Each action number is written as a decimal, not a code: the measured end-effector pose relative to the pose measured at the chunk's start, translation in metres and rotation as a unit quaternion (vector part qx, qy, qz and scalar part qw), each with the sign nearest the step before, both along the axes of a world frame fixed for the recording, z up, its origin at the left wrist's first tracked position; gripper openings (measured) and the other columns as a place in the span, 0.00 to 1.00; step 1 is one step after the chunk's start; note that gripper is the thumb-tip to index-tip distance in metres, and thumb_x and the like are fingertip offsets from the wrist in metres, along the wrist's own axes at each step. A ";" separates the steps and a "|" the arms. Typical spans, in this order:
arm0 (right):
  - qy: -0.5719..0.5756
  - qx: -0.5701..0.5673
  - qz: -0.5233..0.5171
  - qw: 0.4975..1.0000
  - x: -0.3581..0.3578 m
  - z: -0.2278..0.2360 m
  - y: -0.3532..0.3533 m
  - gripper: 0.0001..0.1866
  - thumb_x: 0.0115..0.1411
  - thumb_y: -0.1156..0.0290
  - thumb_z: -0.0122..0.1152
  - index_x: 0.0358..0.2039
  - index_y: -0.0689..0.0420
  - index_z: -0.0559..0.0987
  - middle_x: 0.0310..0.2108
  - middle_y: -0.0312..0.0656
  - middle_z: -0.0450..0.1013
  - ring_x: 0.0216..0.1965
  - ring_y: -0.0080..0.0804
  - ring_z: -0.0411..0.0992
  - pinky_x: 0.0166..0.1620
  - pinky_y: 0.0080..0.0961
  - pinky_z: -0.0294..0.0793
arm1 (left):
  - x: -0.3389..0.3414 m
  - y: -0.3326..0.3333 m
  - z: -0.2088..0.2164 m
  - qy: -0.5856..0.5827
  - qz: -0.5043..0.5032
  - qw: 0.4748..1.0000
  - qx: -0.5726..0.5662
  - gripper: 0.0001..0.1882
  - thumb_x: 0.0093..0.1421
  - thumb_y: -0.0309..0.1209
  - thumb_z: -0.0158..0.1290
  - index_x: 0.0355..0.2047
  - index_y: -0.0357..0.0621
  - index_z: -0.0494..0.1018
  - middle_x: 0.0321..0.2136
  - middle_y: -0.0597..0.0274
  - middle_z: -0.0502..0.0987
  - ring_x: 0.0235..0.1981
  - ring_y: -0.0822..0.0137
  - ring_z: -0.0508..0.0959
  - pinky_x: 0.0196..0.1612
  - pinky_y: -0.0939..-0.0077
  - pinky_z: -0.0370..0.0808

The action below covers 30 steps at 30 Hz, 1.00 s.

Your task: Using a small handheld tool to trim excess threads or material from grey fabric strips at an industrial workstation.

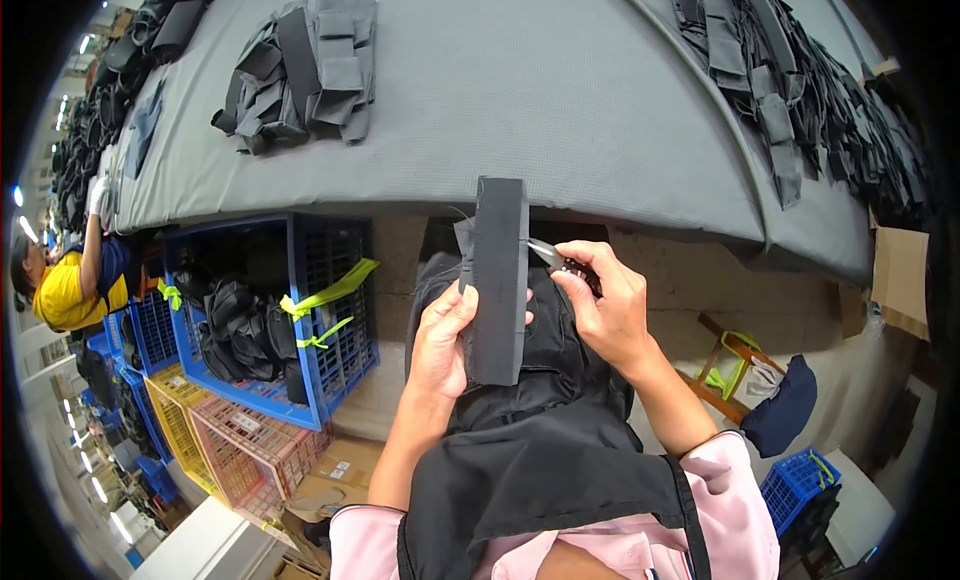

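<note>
Upright in front of me is a long flat dark grey fabric piece [498,280], its top end reaching the table's front edge. My left hand [446,335] grips it along the lower left, thumb on the front and fingertips showing at the right edge. Loose threads stick out from its left side. In my right hand [606,298] is a pair of small thread snips [548,255] with dark handles. Their metal tips point left, right at the fabric's right edge. Whether the blades touch a thread is too small to tell.
A grey-covered table [480,90] spans the front, with a stack of dark fabric pieces [300,70] at left and a longer heap [790,90] at right. Blue crate [318,380] with black items stands at lower left. A co-worker in yellow [70,290] is far left; a wooden stool [735,375] lower right.
</note>
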State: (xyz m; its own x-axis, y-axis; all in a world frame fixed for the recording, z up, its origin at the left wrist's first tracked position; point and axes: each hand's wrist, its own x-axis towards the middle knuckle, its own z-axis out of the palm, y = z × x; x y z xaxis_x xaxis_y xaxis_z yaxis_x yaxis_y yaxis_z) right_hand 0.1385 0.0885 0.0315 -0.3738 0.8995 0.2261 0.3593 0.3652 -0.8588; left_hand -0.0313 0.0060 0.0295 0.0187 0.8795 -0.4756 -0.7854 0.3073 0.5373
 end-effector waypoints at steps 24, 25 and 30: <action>-0.030 0.082 0.017 0.996 -0.006 0.001 0.007 0.10 0.46 0.78 0.64 0.31 0.62 0.76 0.24 0.40 0.65 0.21 0.29 0.67 0.24 0.22 0.67 | 0.007 -0.002 0.002 0.019 -0.045 0.998 -0.046 0.17 0.62 0.34 0.47 0.45 0.32 0.68 0.38 0.54 0.76 0.37 0.62 0.79 0.42 0.71 0.76; 0.012 0.054 -0.008 0.998 -0.006 0.002 0.007 0.09 0.47 0.76 0.64 0.30 0.62 0.76 0.24 0.40 0.65 0.22 0.29 0.67 0.24 0.23 0.68 | 0.007 -0.003 0.001 0.019 -0.044 0.998 -0.046 0.17 0.62 0.34 0.47 0.45 0.32 0.68 0.38 0.54 0.76 0.37 0.62 0.79 0.42 0.71 0.76; 0.298 -0.411 0.000 0.862 -0.007 -0.015 0.016 0.15 0.51 0.74 0.63 0.40 0.59 0.72 0.26 0.30 0.65 0.25 0.13 0.63 0.26 0.11 0.64 | 0.013 -0.006 0.003 0.032 -0.071 0.996 -0.034 0.21 0.60 0.35 0.51 0.49 0.36 0.66 0.43 0.56 0.74 0.44 0.67 0.75 0.44 0.71 0.75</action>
